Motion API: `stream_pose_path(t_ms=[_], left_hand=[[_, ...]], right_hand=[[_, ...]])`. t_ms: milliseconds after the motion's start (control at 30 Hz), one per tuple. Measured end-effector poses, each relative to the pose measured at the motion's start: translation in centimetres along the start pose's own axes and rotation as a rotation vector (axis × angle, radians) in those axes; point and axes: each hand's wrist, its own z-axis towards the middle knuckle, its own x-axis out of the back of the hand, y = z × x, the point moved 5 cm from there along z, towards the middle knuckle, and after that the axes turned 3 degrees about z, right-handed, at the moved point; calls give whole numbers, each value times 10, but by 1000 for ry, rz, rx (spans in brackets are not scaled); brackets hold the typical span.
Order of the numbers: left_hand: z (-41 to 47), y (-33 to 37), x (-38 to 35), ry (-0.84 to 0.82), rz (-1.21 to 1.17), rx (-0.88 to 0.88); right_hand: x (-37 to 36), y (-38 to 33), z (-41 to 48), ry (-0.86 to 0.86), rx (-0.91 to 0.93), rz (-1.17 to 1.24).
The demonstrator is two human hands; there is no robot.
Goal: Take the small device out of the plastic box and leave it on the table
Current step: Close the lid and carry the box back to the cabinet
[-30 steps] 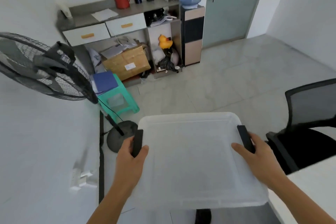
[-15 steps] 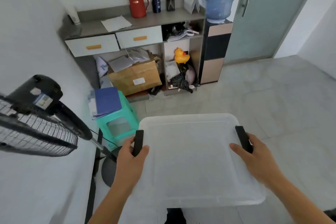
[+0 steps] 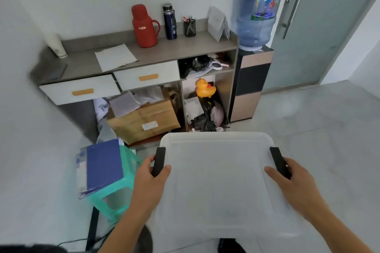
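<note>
A translucent white plastic box (image 3: 218,181) with its lid on is carried in front of me, above the floor. My left hand (image 3: 149,181) grips its left side at a black latch (image 3: 159,161). My right hand (image 3: 294,183) grips the right side at the other black latch (image 3: 277,161). The lid is cloudy, so the small device inside is hidden. No table shows in the head view.
A grey sideboard (image 3: 133,61) with a red thermos (image 3: 144,26), a bottle and papers stands ahead against the wall. A water dispenser (image 3: 255,51) and a glass door are to its right. A green stool (image 3: 111,187) with a blue folder stands at the left, a cardboard box (image 3: 144,121) behind it.
I have moved forward toward the sideboard with the box held in both hands. The fan and the black chair have dropped out of view. My grip on the box is unchanged.
</note>
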Motion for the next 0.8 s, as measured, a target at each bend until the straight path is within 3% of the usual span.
stream_pose_path(t_ms=[467,800], left_hand=[[260,115,-40,157,-41,37],[474,188,-27,158,-41,-57]], right_hand=[[-52,-181,317,-139,197,-48],[-117,-293,480,-79,216,15]])
